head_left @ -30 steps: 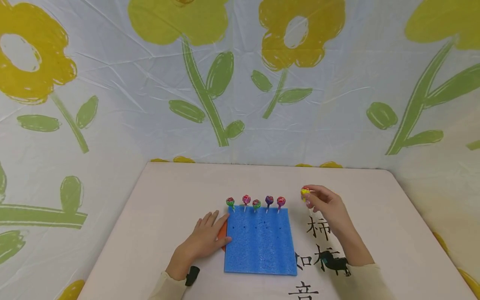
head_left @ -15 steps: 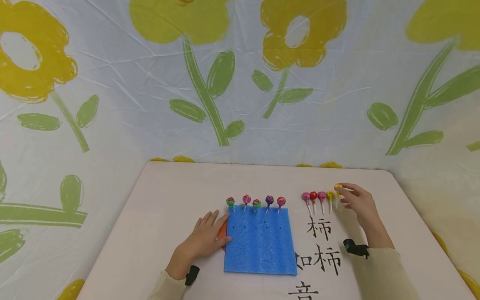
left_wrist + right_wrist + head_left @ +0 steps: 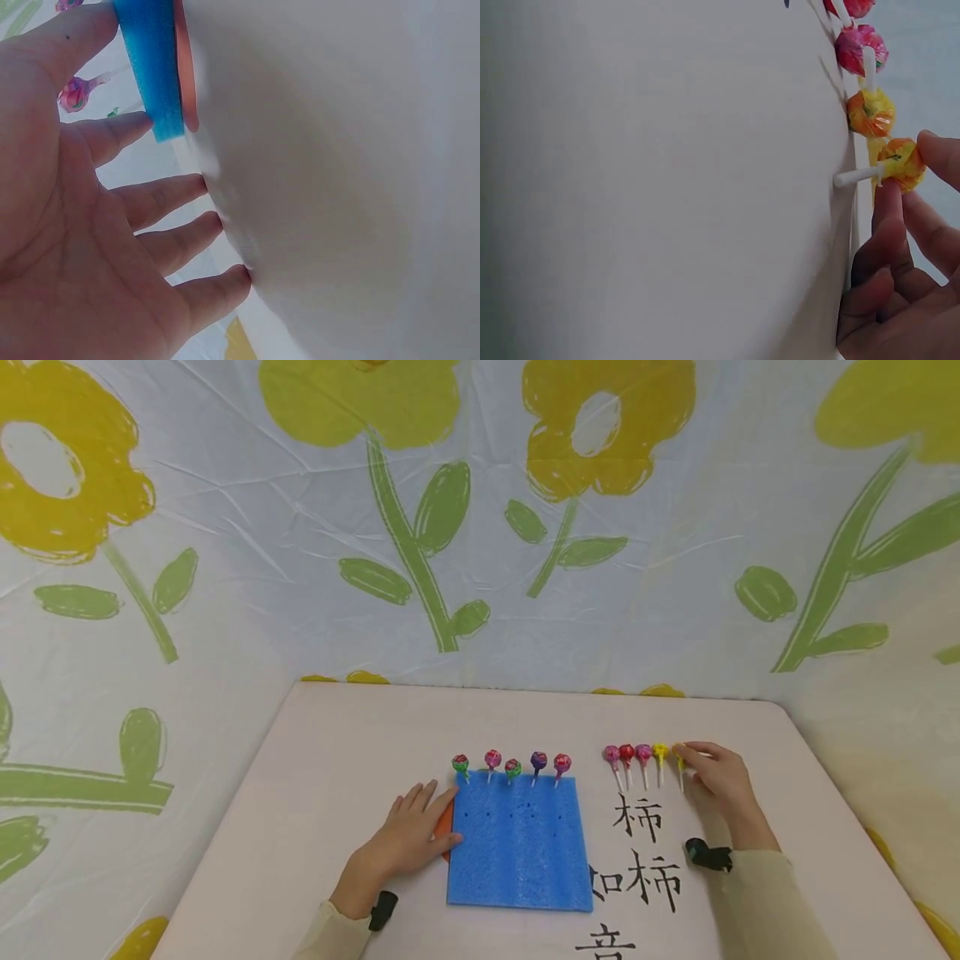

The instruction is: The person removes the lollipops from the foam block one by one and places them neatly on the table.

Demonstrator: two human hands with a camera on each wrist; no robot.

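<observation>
My right hand (image 3: 722, 782) pinches the head of a yellow-wrapped lollipop (image 3: 901, 165) between thumb and fingers, its white stick pointing toward me. It is at the right end of a row of lollipops, beside another yellow lollipop (image 3: 661, 752); a pink lollipop (image 3: 643, 752), a red one (image 3: 627, 752) and one more pink one lie further left. My left hand (image 3: 408, 837) rests spread with its fingertips on the table, thumb and index finger touching the left edge of a blue foam block (image 3: 519, 860). Several lollipops, such as a purple one (image 3: 538, 761), stick up along the block's far edge.
An orange piece (image 3: 445, 831) shows under the block's left side. Small dark holes dot the foam below the upright lollipops. Black characters (image 3: 654, 881) are printed on the pale table (image 3: 330, 727), and a flowered cloth (image 3: 480, 610) hangs behind it.
My right hand first moved right with a yellow lollipop from over the row, uncovering the lollipops there, then lowered it at the row's right end. My left hand and the foam block stayed put.
</observation>
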